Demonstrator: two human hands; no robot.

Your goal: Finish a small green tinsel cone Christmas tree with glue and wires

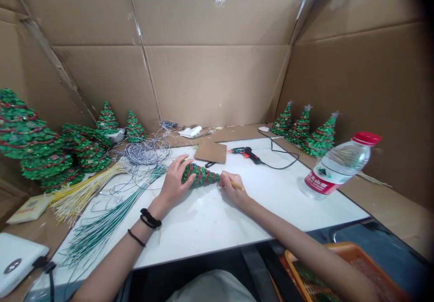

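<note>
A small green Christmas tree (200, 175) with a red garland lies on its side on the white board. My left hand (176, 176) is closed around its wide end, thumb and fingers on either side. At the narrow tip, my right hand (232, 188) grips a thin tool with a tan, wooden-looking handle (238, 186). The tool's working end is hidden behind the fingers. Just beyond the tree lies a square brown card (210, 152), and a glue gun (246, 153) rests to its right.
Green wires (111, 223), yellow wires (84, 189) and coiled pale wire (145, 150) spread at left. Decorated trees (37, 143) stand left, starred trees (320, 137) right. A water bottle (339, 168), power bank (20, 261) and orange basket (349, 250) sit nearby. Cardboard walls (217, 67) enclose the table.
</note>
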